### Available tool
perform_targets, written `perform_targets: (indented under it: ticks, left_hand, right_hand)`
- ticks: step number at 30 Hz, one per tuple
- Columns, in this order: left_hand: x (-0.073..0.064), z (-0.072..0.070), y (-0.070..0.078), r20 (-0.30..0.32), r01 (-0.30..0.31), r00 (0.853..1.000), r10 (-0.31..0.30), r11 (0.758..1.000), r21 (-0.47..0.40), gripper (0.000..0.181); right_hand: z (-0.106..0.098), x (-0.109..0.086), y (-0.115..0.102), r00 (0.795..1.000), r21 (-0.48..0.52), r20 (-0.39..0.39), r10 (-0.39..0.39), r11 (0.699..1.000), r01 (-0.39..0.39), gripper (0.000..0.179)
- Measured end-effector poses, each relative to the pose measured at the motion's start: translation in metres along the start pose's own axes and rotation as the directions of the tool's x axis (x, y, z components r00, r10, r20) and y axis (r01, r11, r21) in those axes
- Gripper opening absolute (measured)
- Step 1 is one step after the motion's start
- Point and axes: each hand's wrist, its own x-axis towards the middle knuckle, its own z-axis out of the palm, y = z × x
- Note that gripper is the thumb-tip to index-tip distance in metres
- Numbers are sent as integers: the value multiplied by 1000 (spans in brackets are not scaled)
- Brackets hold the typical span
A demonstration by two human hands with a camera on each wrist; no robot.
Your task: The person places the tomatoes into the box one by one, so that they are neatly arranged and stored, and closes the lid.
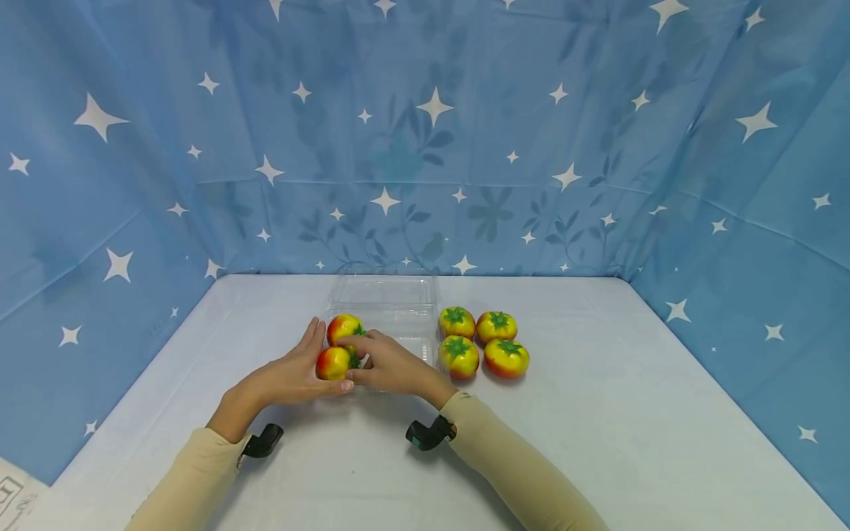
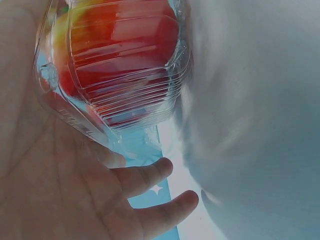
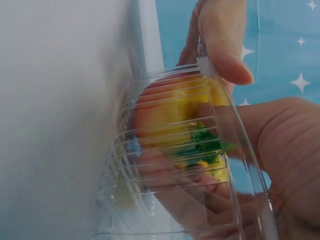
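Note:
A clear plastic clamshell box (image 1: 401, 322) lies on the table with its lid (image 1: 383, 292) folded back at the far side. Two red-and-yellow persimmons sit at its left end, a far one (image 1: 343, 328) and a near one (image 1: 333, 363), their green leafy tops turned right. My right hand (image 1: 398, 369) reaches into the box and grips the near persimmon, thumb on the near side; the right wrist view shows its fingers through the ribbed wall. My left hand (image 1: 292, 376) rests along the box's left outer side, its fingers extended in the left wrist view (image 2: 165, 212).
Several more persimmons (image 1: 507, 358) stand in a cluster just right of the box, green tops up. A white cloth covers the table (image 1: 631, 413). Blue star-patterned curtains (image 1: 432, 147) close off the back and both sides. A printed white item (image 1: 20, 490) shows at the lower left.

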Motion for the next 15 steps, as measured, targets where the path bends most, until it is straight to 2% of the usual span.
perform_targets:
  ticks: [7,15]
  left_hand:
    - [-1,-1,1,1,-6,1000,6,1000,-12,136]
    - [-1,1,0,2,-10,1000,10,1000,-15,135]
  right_hand:
    - [-1,0,0,1000,7,-2,-14,1000,14,56]
    - [-4,-2,-1,999,-6,-14,31,1000,-31,62]
